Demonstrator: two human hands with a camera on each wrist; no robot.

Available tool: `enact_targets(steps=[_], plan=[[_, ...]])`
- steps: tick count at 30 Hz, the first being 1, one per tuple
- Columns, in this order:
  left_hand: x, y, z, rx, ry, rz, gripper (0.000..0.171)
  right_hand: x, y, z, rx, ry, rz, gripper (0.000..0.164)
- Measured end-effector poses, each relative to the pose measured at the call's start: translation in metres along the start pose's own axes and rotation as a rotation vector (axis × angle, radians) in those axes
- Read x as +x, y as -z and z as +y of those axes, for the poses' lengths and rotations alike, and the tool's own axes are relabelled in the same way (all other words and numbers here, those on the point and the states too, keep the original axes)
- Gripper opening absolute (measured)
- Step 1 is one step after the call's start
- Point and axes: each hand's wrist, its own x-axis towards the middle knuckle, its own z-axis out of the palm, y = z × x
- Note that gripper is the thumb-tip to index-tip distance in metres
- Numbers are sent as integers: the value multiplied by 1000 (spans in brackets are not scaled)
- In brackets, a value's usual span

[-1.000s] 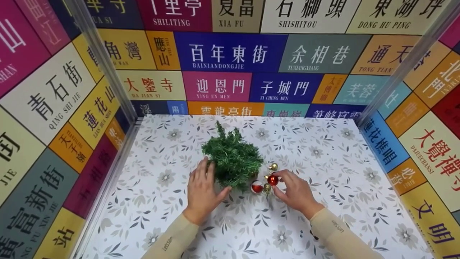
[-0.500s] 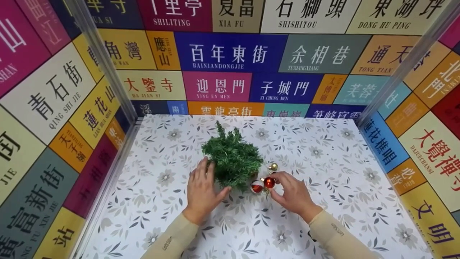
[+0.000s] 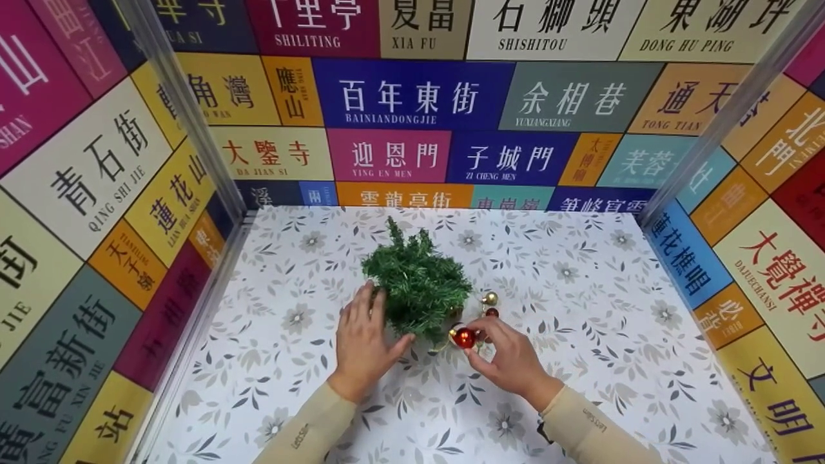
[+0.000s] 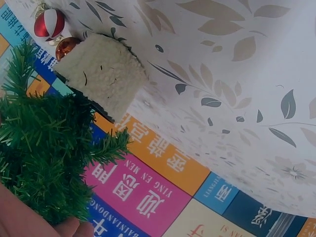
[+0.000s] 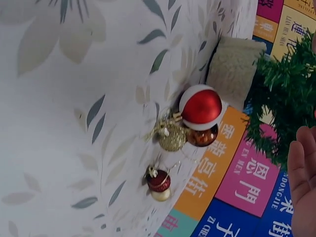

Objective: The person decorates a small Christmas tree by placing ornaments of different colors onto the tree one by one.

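Observation:
A small artificial Christmas tree (image 3: 419, 283) with green needles stands mid-table on a pale block base (image 4: 103, 74). My left hand (image 3: 364, 338) lies along its left side, fingers extended and touching the needles. My right hand (image 3: 512, 361) pinches a shiny red bauble (image 3: 464, 337) with a gold cap between thumb and fingers, low by the tree's right side. In the right wrist view, a red-and-white bauble (image 5: 202, 107), a copper bauble (image 5: 203, 136) and a gold glitter bauble (image 5: 172, 139) lie near the base.
A dark red bauble (image 5: 159, 181) and a pale gold bauble (image 5: 161, 195) lie farther back at the tree's right. The tabletop (image 3: 290, 386) has a floral leaf print. Sign-patterned walls (image 3: 412, 93) enclose the back and both sides.
My right hand has carried the red bauble left and slightly nearer the body, to the tree's lower right. A dark red bauble now shows behind it. The left hand stays put.

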Motion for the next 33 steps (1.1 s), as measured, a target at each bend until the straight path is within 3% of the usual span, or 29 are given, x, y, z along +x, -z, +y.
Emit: enact_targets(steps=[8, 18, 21, 25, 29, 33], plan=[[0, 1, 1, 3, 1, -3, 100, 0, -11, -12, 91, -40, -32, 38], [-4, 0, 1, -28, -40, 64, 95, -1, -19, -17, 133, -89, -31, 39], [-7, 1, 0, -104, -110, 153, 85, -1, -20, -19, 171, -145, -43, 38], [-11, 5, -2, -199, -289, 248, 65, 1, -22, -21, 239, -204, -46, 37], [-16, 6, -1, -203, -445, 277, 52, 2, -24, -24, 288, -219, -43, 36], [-19, 5, 2, -209, -481, 269, 41, 2, -25, -27, 336, -226, -58, 34]])
